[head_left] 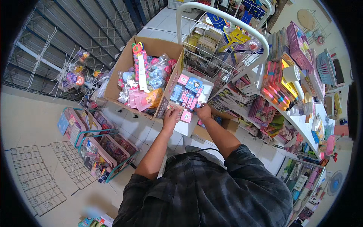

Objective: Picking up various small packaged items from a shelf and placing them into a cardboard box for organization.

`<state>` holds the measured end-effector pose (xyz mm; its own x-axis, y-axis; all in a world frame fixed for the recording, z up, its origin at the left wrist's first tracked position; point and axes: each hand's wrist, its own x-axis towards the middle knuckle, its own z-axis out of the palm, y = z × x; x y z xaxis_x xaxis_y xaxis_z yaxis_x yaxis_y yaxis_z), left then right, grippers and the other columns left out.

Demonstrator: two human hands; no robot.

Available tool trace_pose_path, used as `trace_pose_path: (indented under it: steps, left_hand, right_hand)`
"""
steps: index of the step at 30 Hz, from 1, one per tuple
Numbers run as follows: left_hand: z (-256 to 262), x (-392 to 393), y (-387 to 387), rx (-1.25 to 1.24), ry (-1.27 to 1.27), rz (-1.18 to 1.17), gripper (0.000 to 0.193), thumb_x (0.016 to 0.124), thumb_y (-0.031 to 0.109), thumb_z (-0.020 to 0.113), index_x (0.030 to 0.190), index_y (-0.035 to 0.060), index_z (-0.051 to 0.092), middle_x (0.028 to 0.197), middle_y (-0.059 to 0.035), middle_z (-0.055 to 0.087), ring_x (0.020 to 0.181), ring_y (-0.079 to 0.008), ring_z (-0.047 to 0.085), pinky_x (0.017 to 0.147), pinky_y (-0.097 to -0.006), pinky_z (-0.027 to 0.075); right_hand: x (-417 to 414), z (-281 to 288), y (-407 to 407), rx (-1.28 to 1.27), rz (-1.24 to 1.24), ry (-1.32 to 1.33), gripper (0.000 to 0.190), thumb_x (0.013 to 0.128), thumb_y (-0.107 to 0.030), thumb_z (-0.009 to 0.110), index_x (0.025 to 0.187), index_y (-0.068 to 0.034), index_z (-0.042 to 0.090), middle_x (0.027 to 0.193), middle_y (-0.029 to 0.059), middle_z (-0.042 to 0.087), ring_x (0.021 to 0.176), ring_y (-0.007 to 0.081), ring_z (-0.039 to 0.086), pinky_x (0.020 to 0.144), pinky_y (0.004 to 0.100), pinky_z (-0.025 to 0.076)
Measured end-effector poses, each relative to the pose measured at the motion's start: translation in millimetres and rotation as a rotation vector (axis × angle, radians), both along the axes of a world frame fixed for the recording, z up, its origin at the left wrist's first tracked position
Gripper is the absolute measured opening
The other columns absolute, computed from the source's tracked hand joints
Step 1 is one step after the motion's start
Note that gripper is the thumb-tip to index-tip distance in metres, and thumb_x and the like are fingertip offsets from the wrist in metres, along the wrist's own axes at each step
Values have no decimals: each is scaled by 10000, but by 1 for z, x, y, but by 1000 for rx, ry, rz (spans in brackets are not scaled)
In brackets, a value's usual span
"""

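Small pink and blue cartons stand close together on a white flat surface (184, 129) before me. Among them are a wide blue carton (194, 84) with a cartoon figure, a plain-sided blue box (176, 92), a pink box (183, 79) and several narrow pink boxes (186, 100). My left hand (171, 117) is at the near left side of the group, its fingers at a tan-edged item; its grip is too small to make out. Beside it sits a square pink box (186, 116). My right hand (204, 111) has its fingertips closed at a small box (199, 104) on the right edge.
To the left is an open cardboard box (116, 81) of bagged goods. Behind the surface rises a white wire cart (224, 11). A crowded white shelf (307, 130) flanks the right. Plastic bins in a teal rack (109, 177) and wire grids (37, 178) are at left.
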<state>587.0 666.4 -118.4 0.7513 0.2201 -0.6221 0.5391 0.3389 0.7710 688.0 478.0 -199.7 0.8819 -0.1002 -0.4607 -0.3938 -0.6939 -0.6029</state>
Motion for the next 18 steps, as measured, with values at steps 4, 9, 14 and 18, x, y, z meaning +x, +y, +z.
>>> trace_pose_path:
  steps: [4,9,14,18]
  left_hand:
    - [-1,-10,-1,35,24,42,460,950,388,639,1290,82,592,1181,-49,637,1040,-189,603,857,-355,487]
    - [4,-21,-16,36,42,102,437,954,373,632,1288,93,596,1168,-44,642,1029,-186,607,843,-349,488]
    - [0,-45,-15,32,71,170,420,959,366,631,1278,95,606,1162,-33,647,1023,-183,614,830,-341,487]
    - [12,-60,-18,130,35,156,396,964,368,637,1256,101,619,1148,-22,643,999,-168,612,814,-333,482]
  right_hand:
    - [2,-9,-1,103,-50,57,753,655,-304,890,1258,52,614,1257,257,658,1154,349,656,991,393,508]
    - [6,-32,-9,58,-52,46,802,671,-262,887,1334,38,549,1167,225,690,1051,313,681,905,376,534]
    - [0,-22,4,134,-70,74,801,690,-238,868,1363,33,528,1119,191,701,933,262,695,805,351,557]
    - [-4,-8,3,166,-10,55,763,699,-294,836,1324,36,549,1224,261,664,1144,393,643,987,412,505]
